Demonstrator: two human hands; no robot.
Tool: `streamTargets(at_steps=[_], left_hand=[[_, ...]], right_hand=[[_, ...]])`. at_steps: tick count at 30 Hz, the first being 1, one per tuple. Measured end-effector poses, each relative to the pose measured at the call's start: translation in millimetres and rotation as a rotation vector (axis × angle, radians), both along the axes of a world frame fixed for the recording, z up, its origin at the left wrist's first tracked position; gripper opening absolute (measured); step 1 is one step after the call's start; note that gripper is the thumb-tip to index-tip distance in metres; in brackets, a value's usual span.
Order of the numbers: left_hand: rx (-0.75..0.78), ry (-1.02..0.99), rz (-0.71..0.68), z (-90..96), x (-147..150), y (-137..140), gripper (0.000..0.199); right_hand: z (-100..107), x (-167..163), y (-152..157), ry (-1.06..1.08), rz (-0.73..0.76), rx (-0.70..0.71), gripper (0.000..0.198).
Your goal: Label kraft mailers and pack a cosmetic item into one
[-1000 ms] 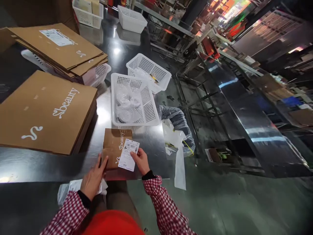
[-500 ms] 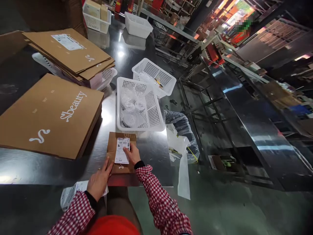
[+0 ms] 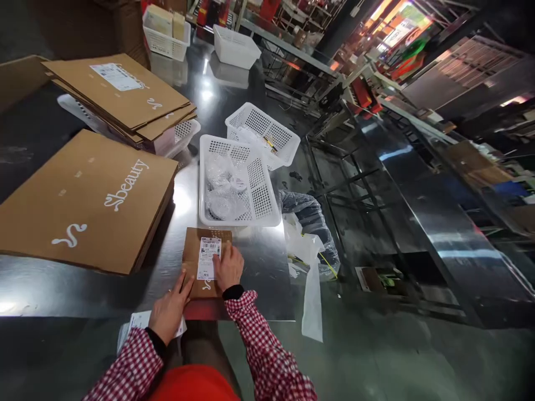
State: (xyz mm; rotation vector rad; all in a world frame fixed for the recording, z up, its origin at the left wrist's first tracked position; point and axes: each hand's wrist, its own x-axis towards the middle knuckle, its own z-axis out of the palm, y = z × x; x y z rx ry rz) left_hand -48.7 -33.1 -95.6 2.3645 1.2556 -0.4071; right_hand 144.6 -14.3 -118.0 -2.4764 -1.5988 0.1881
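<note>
Grey metal surface (image 3: 263, 278): slick-looking, so a sideways push could skate things across it; polished sheet, patchy glare. Thick stack of brown cardboard with white lettering (image 3: 90, 186), left side: matte faces, straight edges, low risk. White perforated plastic basket (image 3: 261, 195): a forward shove could bump it; rounded corners, crinkly clear-wrapped round items (image 3: 223, 205) inside. Small brown rectangular cardboard box (image 3: 191, 253) is between basket and front edge: lopsided pressure could rotate it or push it over. Right hand (image 3: 228, 268) rests palm down on its right side, thumb apart from fingers, pinching nothing. Left hand (image 3: 169, 311) has fingers extended, slightly spread, tips at the box's left side. White printed sheets (image 3: 139, 320) behind that wrist; can't tell if supported, could slip if loose. White rectangular paper label (image 3: 206, 256) lies on the box, right thumb at its edge: uneven pressing could crease it.
</note>
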Motion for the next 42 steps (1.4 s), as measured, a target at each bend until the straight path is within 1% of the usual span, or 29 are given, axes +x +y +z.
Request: streamTargets(at_steps=[1,3,4,5,6,8,10,11,12,14,15,16,19,20,21,22,24,25,27,29,31,32,34,36,37,39,40,41,42], left_hand=[[-0.001,0.008,0.0,0.2,0,0,0.05],[0.003,0.027,0.007,3.9,1,2,0.051],[0.001,0.036,0.009,6.3,2,3,0.052],[-0.005,0.042,0.008,8.3,2,4,0.053],[-0.006,0.04,0.006,9.3,3,4,0.053],[0.006,0.013,-0.003,7.5,3,5,0.053],[0.023,-0.026,-0.003,1.4,3,4,0.053],[0.028,-0.042,0.0,-2.2,3,4,0.053],[0.034,-0.055,0.004,-5.6,3,3,0.053],[0.035,-0.076,0.018,-10.2,3,2,0.053],[0.031,-0.094,0.028,-11.1,3,1,0.052],[0.02,-0.124,0.047,-11.4,4,1,0.052],[-0.022,-0.24,0.141,-10.9,5,1,0.05],[-0.027,-0.282,0.188,-11.3,5,2,0.051],[-0.031,-0.326,0.249,-12.2,5,2,0.053],[-0.036,-0.369,0.311,-13.8,6,2,0.056],[-0.054,-0.454,0.412,-17.7,6,2,0.061],[-0.075,-0.495,0.443,-19.5,6,1,0.06],[-0.111,-0.54,0.463,-21.8,5,-4,0.055],[-0.14,-0.584,0.506,-21.3,1,-12,0.053],[-0.15,-0.643,0.545,-17.8,-6,-21,0.054],[-0.154,-0.677,0.556,-15.0,-10,-25,0.055],[-0.167,-0.738,0.588,-6.7,-17,-30,0.062],[-0.216,-0.76,0.641,5.4,-24,-29,0.068],[-0.243,-0.764,0.676,12.6,-26,-27,0.066],[-0.274,-0.793,0.744,27.5,-27,-19,0.054],[-0.259,-0.818,0.781,34.3,-27,-14,0.048],[-0.235,-0.839,0.816,40.1,-25,-10,0.046],[-0.205,-0.856,0.852,44.8,-24,-7,0.044]], right_hand=[[-2,-4,1,-0.007,0.128,0.023,0.056],[-7,-9,5,0.034,0.375,0.015,0.054],[-8,-9,8,0.061,0.451,-0.007,0.055],[-8,-8,10,0.083,0.484,-0.03,0.056],[-8,-7,12,0.097,0.471,-0.049,0.055],[-7,-4,13,0.106,0.348,-0.066,0.054],[-5,-6,14,0.114,0.235,-0.062,0.056],[-4,-7,14,0.127,0.242,-0.057,0.057],[-4,-9,16,0.147,0.304,-0.054,0.059],[-4,-8,20,0.2,0.485,-0.055,0.06],[-3,-4,21,0.219,0.491,-0.057,0.06],[-3,2,22,0.222,0.407,-0.057,0.06],[-1,30,11,0.176,-0.078,-0.054,0.062],[-1,39,3,0.186,-0.171,-0.056,0.062],[-2,46,-7,0.218,-0.197,-0.053,0.059],[-5,51,-19,0.265,-0.179,-0.037,0.053],[-11,51,-41,0.374,-0.136,0.04,0.041],[-13,47,-51,0.416,-0.137,0.094,0.039],[-17,35,-71,0.474,-0.184,0.206,0.043],[-13,21,-89,0.534,-0.23,0.294,0.051],[0,12,-104,0.654,-0.237,0.364,0.053],[10,12,-108,0.733,-0.224,0.389,0.051],[40,21,-103,0.855,-0.21,0.442,0.045],[79,45,-77,0.858,-0.221,0.514,0.043],[99,61,-57,0.826,-0.217,0.555,0.046],[134,92,-11,0.804,-0.194,0.553,0.055],[146,102,8,0.784,-0.243,0.557,0.061],[153,107,22,0.749,-0.273,0.579,0.066],[157,105,29,0.705,-0.278,0.614,0.068]])
